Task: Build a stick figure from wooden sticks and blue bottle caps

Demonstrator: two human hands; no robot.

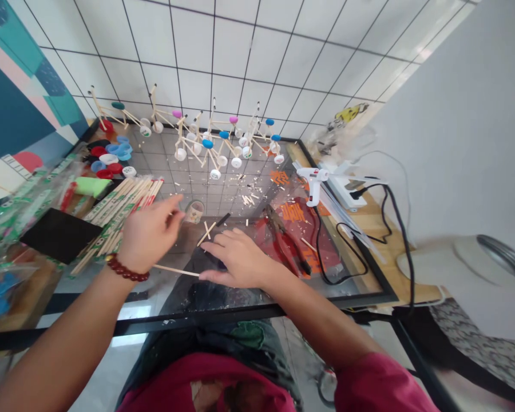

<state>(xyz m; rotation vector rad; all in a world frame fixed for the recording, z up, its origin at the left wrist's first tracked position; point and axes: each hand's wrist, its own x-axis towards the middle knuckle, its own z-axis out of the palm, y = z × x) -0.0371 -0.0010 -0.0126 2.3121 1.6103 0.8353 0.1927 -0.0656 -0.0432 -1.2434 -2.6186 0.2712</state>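
Note:
My left hand [148, 234] hovers over the glass table [360, 297] with its fingers loosely curled; its thumb and forefinger point toward a small cup [194, 210]. A thin wooden stick [175, 270] runs from under that hand's wrist to my right hand [236, 257], which lies palm down on the glass with its fingers together, pressing the stick's end. A few short stick pieces [206, 231] lie just beyond both hands. A bundle of wrapped chopsticks [120, 209] lies beside my left hand.
Several stick-and-bottle-cap models [214, 143] stand at the table's far side. Loose coloured caps [109, 157] sit far left. Red pliers [289, 240], a white glue gun [313, 183] with a black cable, and a power strip [347, 189] lie right.

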